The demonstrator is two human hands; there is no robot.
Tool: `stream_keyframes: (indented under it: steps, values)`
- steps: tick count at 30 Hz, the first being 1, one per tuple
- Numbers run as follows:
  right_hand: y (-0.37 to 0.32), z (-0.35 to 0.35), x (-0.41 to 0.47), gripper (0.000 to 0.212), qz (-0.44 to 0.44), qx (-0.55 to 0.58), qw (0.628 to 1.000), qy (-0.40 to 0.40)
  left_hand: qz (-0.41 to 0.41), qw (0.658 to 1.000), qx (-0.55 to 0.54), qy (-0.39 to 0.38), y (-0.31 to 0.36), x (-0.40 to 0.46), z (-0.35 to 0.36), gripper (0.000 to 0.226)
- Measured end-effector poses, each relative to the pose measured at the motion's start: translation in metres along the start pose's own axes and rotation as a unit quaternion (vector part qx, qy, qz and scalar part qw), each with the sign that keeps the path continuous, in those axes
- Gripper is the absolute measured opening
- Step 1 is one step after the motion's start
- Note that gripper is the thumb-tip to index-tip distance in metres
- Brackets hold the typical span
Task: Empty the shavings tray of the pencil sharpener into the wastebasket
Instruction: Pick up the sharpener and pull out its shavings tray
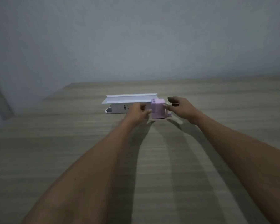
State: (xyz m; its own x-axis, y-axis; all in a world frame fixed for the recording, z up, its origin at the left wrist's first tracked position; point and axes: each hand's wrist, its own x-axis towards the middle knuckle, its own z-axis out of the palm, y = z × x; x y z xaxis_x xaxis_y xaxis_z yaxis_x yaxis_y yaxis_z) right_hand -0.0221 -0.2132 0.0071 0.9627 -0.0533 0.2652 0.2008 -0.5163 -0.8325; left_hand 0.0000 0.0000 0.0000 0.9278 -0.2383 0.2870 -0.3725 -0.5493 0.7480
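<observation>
Your left hand [138, 111], fingers curled, touches the pink pencil sharpener [158, 109] standing on the desk [55, 151] beside a white box [120, 107]; your right hand [179, 107] hovers half-open at its crank side, holding nothing. Light, rigid plastic, probably: brace the body, pull the tray low. No wastebasket is visible.

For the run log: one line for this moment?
left hand: at pink sharpener | right hand: at its right side | tray: not out | wastebasket: unseen
</observation>
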Motion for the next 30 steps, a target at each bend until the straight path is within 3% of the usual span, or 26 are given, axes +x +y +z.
stream_keyframes:
  steps: [5,11,24,30]
  values:
    - [0.017,0.012,0.005,0.050,-0.031,0.051,0.998,-0.015,-0.008,0.997,-0.073,-0.034,0.000,0.010,0.023,0.042]
    - [0.016,0.020,0.002,0.049,-0.037,0.064,0.997,0.010,-0.048,0.994,-0.102,0.009,-0.008,0.016,0.029,0.037]
    - [-0.068,0.001,-0.081,0.054,-0.059,0.108,0.992,-0.015,0.012,0.998,-0.006,0.068,0.064,-0.085,-0.049,0.027]
    - [-0.101,-0.006,-0.143,0.056,-0.074,0.110,0.991,-0.025,0.014,0.997,-0.017,0.078,0.089,-0.151,-0.070,0.026]
